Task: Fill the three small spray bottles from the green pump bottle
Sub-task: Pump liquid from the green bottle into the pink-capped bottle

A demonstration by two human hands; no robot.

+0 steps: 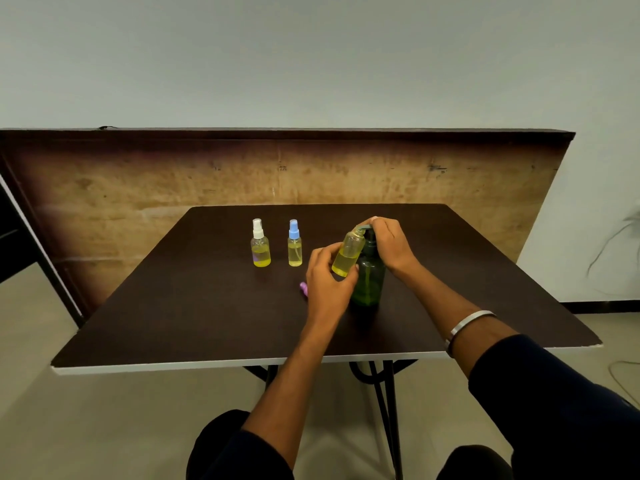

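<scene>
While the third small bottle (348,252) is held tilted by the left hand (327,278), fingers curled round its lower body, its open neck is kept right under the spout of the green pump bottle (370,271). The pump head is covered and pressed from above by the right hand (389,242), fingers bent over it; whether liquid is passing at this instant cannot be told. The green bottle stands on the table (173,306) just beside the left hand, touching or nearly touching the held bottle.

Step judged: filling of bottle three, well along. Yellow liquid is seen up to roughly the middle or above. The white-capped bottle (260,244) and the blue-capped bottle (294,244) stand upright, capped and partly filled, well apart to the far left of the left hand. These two are taken as done.

A pink cap (303,288), presumably the third sprayer, lies on the table just left of the left hand, partly hidden by it.

Next move, as judged: a few more pumps with the neck kept aligned under the spout, then the bottle is to be righted, the pink cap picked up and screwed on. Spill risk is at the tilted open neck.
</scene>
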